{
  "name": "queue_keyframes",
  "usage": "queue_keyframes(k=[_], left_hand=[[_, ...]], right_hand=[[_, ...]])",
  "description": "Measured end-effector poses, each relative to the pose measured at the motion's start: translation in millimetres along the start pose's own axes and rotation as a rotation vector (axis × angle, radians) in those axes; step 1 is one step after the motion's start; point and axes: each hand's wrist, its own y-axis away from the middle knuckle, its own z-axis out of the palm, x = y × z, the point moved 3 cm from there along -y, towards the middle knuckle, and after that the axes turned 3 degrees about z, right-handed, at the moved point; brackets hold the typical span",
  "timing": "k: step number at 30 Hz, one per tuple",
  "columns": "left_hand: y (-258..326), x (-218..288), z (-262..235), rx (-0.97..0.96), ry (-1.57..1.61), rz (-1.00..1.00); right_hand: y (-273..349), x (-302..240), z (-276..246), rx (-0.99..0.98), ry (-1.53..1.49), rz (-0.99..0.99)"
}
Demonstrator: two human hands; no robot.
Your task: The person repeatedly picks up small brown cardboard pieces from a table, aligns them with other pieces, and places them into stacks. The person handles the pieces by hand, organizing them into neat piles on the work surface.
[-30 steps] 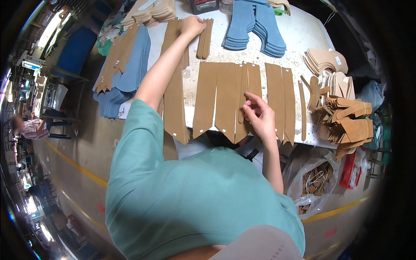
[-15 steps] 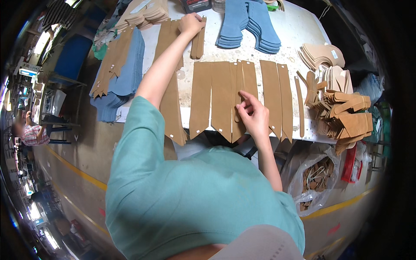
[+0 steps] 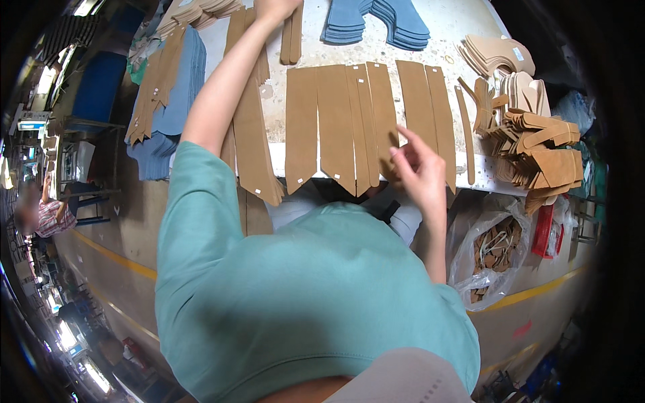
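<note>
My left hand (image 3: 277,8) is at the far edge of the picture, beside a stack of narrow brown strips (image 3: 291,37); its fingers are cut off from sight. Over the near side of the table, my right hand (image 3: 420,169) has its index finger and thumb apart with nothing between them. Below it lie flat brown leather-like panels (image 3: 302,127) with pointed near ends and small white stickers. One narrow round-ended strip (image 3: 366,138) rests among them, just left of my right hand. Another brown panel stack (image 3: 252,144) lies under my left forearm.
Blue cut pieces (image 3: 410,30) are stacked at the far side, and more blue stacks (image 3: 178,101) stand left. Beige pieces (image 3: 497,54) and bundled tan pieces (image 3: 537,148) crowd the right edge. A plastic bag of scraps (image 3: 494,248) and a red basket (image 3: 543,232) sit below.
My right hand has moved right, away from the narrow strip, which now lies uncovered. The view has shifted, so the table and my left hand appear higher in the picture.
</note>
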Motion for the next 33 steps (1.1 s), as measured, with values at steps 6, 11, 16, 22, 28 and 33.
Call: queue_keyframes(k=[6,11,16,22,28,33], left_hand=[[-13,-43,29,0.036,0.033,-0.014],[-6,-45,49,-0.029,-0.161,-0.132],[7,-11,37,0.02,-0.171,-0.081],[0,-8,37,-0.2,-0.256,-0.195],[-13,-15,24,-0.18,-0.111,-0.152],[-4,16,-3,-0.379,0.511,-0.261]], right_hand=[[-14,9,-6,0.079,0.016,-0.033],[-13,15,1,0.124,0.062,-0.067],[-13,18,1,0.132,0.066,-0.098],[-14,18,1,0.128,0.078,-0.097],[-14,20,0,0.12,0.04,-0.096],[-23,21,-3,0.036,-0.109,0.036]])
